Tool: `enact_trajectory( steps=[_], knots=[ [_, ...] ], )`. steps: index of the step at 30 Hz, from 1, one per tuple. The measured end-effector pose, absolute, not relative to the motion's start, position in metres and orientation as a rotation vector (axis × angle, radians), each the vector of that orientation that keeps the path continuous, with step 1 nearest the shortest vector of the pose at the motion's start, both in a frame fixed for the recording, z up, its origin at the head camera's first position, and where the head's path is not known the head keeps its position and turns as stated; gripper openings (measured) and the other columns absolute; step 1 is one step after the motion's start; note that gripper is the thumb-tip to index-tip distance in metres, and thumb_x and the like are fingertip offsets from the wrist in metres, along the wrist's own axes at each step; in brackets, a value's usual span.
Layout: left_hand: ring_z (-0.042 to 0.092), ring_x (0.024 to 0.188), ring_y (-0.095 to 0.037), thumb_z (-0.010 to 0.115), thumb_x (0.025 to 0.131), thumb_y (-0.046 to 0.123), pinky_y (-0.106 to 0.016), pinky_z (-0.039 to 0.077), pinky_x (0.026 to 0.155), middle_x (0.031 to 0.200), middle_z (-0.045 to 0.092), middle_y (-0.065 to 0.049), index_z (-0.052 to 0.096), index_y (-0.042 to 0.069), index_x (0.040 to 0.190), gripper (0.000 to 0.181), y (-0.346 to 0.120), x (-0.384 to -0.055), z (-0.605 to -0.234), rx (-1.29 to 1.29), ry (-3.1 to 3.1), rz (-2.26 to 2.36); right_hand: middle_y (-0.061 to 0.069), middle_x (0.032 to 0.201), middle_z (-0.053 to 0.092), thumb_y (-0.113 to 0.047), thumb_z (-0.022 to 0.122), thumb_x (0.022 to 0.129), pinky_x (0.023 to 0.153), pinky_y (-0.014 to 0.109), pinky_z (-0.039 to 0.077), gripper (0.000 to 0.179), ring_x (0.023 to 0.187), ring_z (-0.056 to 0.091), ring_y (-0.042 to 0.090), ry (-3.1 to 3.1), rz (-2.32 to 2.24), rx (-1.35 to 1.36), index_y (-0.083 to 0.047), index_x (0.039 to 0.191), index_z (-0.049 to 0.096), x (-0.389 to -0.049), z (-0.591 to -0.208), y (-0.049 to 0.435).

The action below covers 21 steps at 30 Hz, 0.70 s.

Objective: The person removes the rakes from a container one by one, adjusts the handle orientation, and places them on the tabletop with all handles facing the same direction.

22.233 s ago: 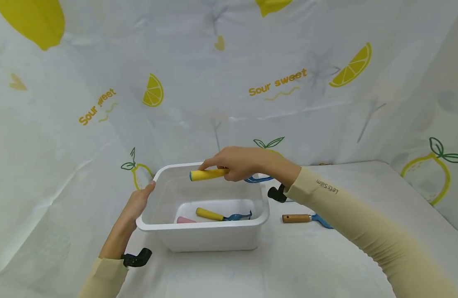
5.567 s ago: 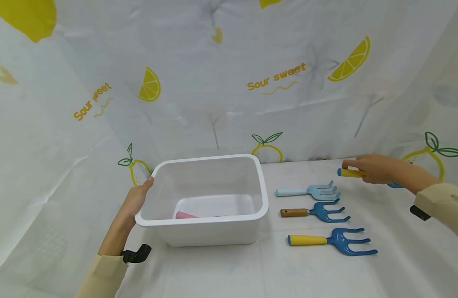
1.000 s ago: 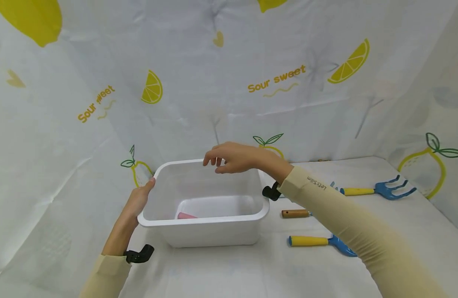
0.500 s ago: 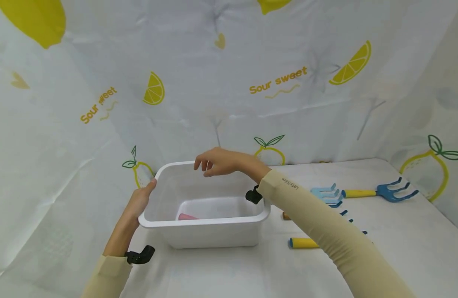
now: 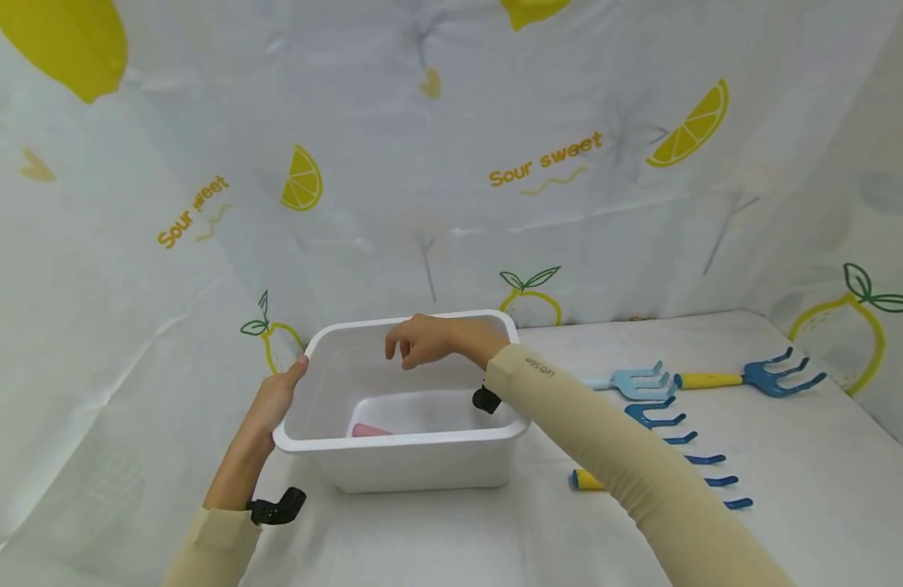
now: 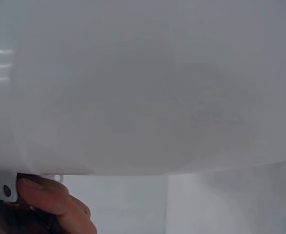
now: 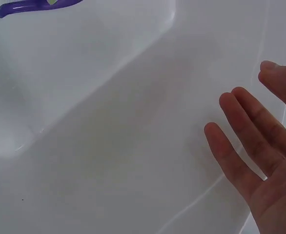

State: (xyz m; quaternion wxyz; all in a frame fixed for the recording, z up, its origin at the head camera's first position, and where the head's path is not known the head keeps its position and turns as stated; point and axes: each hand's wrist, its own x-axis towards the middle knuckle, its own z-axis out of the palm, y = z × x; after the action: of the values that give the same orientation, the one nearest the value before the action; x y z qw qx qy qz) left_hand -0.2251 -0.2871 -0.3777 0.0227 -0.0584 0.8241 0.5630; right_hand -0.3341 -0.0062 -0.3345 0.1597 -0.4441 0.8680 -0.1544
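Note:
At the left end of the white plastic tub, my left hand grips the rim, thumb on top; curled fingers show below the rim in the left wrist view. My right hand hangs over the tub's inside with fingers loosely bent, holding nothing. Its spread fingers point into the tub in the right wrist view. A pink handle lies at the tub's bottom, its other end hidden by the front wall. Also inside is a curved purple piece, cut off by the view's edge.
Right of the tub lie a light blue hand fork, a dark blue one, and a yellow-handled one, each partly behind my right arm. Another yellow-handled fork lies farther right. A lemon-print sheet stands behind.
The yellow-handled fork my right hand held 5.6 s ago now lies at the far right. That hand has come back to the tub and sunk lower into it. My left hand stays at the rim.

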Motion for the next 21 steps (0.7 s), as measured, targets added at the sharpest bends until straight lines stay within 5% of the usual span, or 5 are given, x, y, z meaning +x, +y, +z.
enact_trajectory(
  steps=[9, 16, 21],
  knots=[
    [0.074, 0.094, -0.012, 0.034, 0.108, 0.061, -0.03, 0.062, 0.075, 0.13, 0.07, -0.016, 0.046, 0.001, 0.152, 0.075, -0.288, -0.225, -0.38, -0.21, 2.524, 1.752, 0.007, 0.121, 0.07, -0.015, 0.065, 0.098, 0.088, 0.031, 0.053, 0.029, 0.101, 0.063, 0.016, 2.466, -0.263, -1.319, -0.017, 0.126, 0.068, -0.33, -0.348, -0.026],
    [0.074, 0.098, -0.014, 0.034, 0.108, 0.061, -0.03, 0.062, 0.077, 0.136, 0.066, -0.021, 0.047, 0.002, 0.151, 0.075, -0.286, -0.223, -0.381, -0.221, 2.543, 1.746, 0.007, 0.119, 0.071, -0.017, 0.07, 0.095, 0.08, 0.027, 0.056, 0.03, 0.097, 0.07, 0.02, 2.318, -0.38, -1.285, -0.015, 0.125, 0.069, -0.332, -0.363, -0.033],
    [0.073, 0.098, -0.012, 0.034, 0.108, 0.062, -0.03, 0.061, 0.077, 0.139, 0.064, -0.023, 0.044, 0.001, 0.153, 0.077, -0.288, -0.226, -0.379, -0.22, 2.534, 1.736, 0.009, 0.129, 0.068, -0.019, 0.072, 0.095, 0.089, 0.031, 0.055, 0.035, 0.105, 0.065, 0.017, 2.352, -0.298, -1.271, -0.012, 0.129, 0.069, -0.331, -0.366, -0.032]
  ],
)
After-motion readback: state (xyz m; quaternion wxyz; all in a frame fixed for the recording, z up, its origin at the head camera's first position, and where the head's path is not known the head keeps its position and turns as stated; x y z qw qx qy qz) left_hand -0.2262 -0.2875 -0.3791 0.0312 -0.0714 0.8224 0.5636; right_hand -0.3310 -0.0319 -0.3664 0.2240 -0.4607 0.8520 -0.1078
